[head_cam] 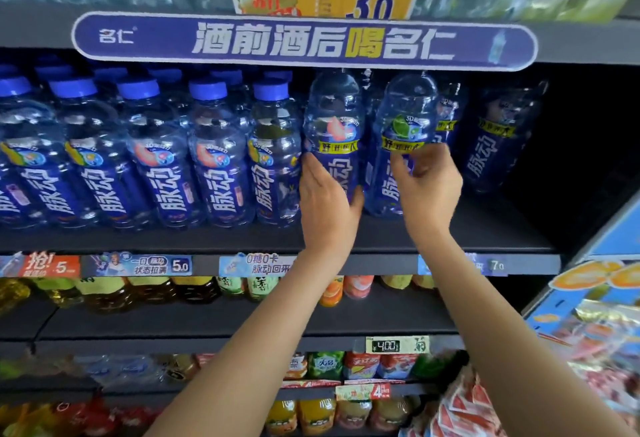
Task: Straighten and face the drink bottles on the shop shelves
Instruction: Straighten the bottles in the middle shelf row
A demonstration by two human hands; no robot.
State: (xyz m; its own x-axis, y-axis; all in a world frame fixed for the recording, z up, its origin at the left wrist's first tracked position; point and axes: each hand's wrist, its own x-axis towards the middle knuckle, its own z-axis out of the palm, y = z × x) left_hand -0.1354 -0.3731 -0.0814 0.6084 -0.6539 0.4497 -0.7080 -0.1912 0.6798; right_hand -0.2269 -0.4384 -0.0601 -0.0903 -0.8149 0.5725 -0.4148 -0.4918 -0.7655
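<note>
The left hand is wrapped round the lower body of the peach bottle, thumb on the near side and fingers curled behind the label, so it holds that bottle firmly. The right hand pinches the lime bottle at its label band, fingertips on the front and the thumb side hidden, a lighter hold than the other. Both bottles stand on the blue-drink shelf, just beside each other near the front edge, their caps hidden behind the banner hanging from the shelf above. To do this well I would turn each bottle on its base rather than lift it, since the banner sits low over the tops, and stop when the white lettering faces straight out like the row to the left, which already stands square. The lime one looks partly turned away, though I can't be sure with the hand across it. To the right stand a couple more bottles set further back, then dark open shelf, so there is room to slide things along and forward; the left side is packed tight, leaving little play there.
</note>
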